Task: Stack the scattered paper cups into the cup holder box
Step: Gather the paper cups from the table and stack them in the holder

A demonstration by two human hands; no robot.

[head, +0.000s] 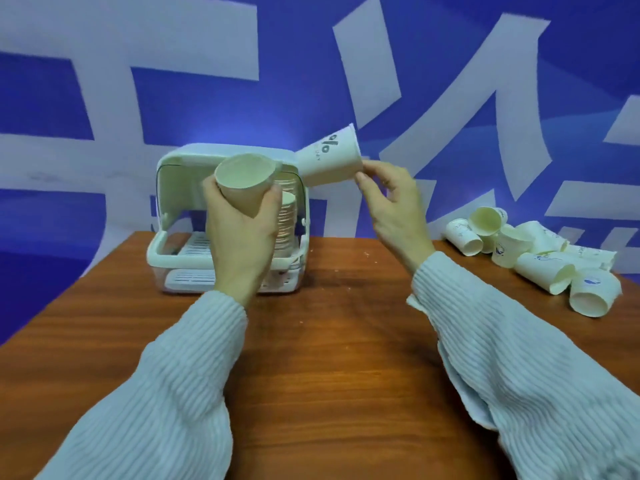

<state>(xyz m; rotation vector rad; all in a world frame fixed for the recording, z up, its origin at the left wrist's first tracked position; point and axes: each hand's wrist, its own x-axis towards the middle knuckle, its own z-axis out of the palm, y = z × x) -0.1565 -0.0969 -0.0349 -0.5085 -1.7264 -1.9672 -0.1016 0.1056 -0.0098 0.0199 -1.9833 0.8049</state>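
1. Ribbed pale-blue sleeves (pixel 166 386) fill the near edge of the view, reaching over a reddish wooden table (pixel 329 341).
2. Behind both hands hangs a blue backdrop with big white strokes (pixel 433 81).
3. Just beyond the left hand (pixel 239 233) stands the cup holder box (pixel 180 188), its lid raised, with a stack of nested cups (pixel 287 216) upright inside.
4. Far to the right of the right hand (pixel 391 202), a heap of scattered paper cups (pixel 540 261) lies on the table.
5. Left hand: fingers and thumb curl round a tan paper cup (pixel 242 188), mouth tilted toward the camera.
6. Right hand: fingertips pinch the rim of a white printed cup (pixel 329 157), held sideways with its base toward the tan cup.
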